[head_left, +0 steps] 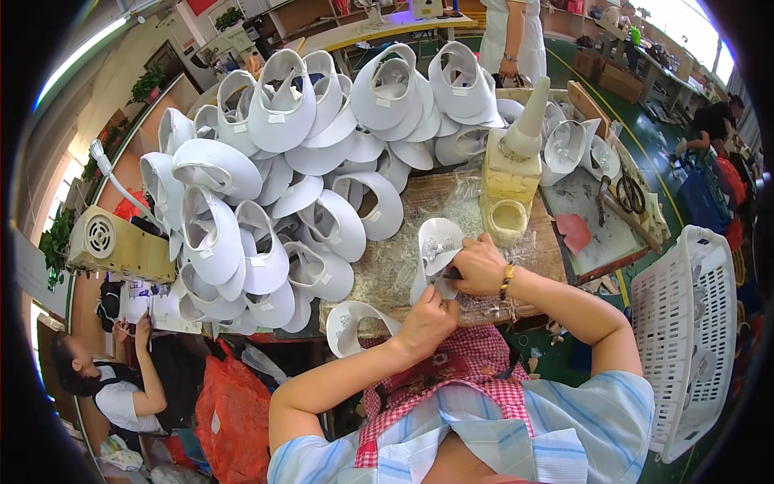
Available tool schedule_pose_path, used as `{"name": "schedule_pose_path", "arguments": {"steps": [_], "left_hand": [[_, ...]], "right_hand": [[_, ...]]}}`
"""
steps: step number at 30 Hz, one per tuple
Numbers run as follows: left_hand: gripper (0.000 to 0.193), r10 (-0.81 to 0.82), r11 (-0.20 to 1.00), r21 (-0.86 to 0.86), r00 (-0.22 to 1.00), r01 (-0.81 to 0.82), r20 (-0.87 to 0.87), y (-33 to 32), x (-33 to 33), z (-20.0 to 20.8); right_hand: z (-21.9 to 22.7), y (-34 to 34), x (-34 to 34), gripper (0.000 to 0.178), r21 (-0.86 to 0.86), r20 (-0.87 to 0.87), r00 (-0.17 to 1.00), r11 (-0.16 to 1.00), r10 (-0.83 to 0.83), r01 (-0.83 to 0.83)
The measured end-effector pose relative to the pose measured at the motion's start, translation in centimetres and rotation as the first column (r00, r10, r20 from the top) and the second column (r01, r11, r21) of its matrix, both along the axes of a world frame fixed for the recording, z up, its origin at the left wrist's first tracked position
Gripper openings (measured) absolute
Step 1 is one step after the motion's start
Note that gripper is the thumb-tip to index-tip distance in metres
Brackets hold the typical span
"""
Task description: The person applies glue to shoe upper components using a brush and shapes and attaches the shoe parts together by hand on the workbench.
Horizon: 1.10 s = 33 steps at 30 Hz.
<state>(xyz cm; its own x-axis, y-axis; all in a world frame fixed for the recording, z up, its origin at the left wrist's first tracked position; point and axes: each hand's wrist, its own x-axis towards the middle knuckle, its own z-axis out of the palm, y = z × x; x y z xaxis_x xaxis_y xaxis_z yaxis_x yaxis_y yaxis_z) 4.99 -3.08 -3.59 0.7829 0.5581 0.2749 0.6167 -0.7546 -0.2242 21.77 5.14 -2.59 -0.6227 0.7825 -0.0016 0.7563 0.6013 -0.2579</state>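
White shoe upper [435, 240] mid-frame, above left hand [426, 324], beside right hand [481, 266], both pinching it, wooden board [385, 264] open leftward, edge below

White shoe upper [429, 232], pinched between both hands
So it's a curved white piece, kinda open like a loop, with a silvery patterned patch on the part facing up. It sits tilted over the tabletop [391, 266], rounded end pointing away from the person. Fingers of the right hand [481, 266] have its right side, and the left hand [430, 327] is at the near edge, so part of that edge is hidden.
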Motion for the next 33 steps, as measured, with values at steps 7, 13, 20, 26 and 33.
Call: {"name": "schedule_pose_path", "arguments": {"steps": [7,13,20,26,33], "left_hand": [[0.011,0.029,0.989,-0.146,0.999,-0.031,-0.019,1.0,-0.7,0.7],[0.017,0.012,0.984,-0.174,0.993,-0.033,-0.121,1.2,-0.6,2.3],[0.024,-0.01,0.984,-0.179,1.0,0.004,-0.029,1.3,-1.0,2.9],[0.021,-0.065,0.976,-0.204,0.997,0.074,0.05,1.7,-1.6,2.7],[0.021,-0.075,0.976,-0.201,0.995,0.088,0.071,2.1,-2.2,2.5]], "right_hand": [[9.9,-0.7,8.8,0.015,-0.306,-0.658,0.744,0.944,-0.116,-0.124],[7.4,1.0,10.2,0.021,-0.175,-0.661,0.585,0.854,-0.47,0.49],[4.5,2.3,8.7,0.029,0.217,-0.57,0.771,0.852,-0.285,0.476],[4.4,2.5,8.6,0.029,0.169,-0.617,0.723,0.845,-0.31,0.507],[4.8,2.4,9.1,0.029,0.119,-0.596,0.702,0.822,-0.389,0.556]]}}
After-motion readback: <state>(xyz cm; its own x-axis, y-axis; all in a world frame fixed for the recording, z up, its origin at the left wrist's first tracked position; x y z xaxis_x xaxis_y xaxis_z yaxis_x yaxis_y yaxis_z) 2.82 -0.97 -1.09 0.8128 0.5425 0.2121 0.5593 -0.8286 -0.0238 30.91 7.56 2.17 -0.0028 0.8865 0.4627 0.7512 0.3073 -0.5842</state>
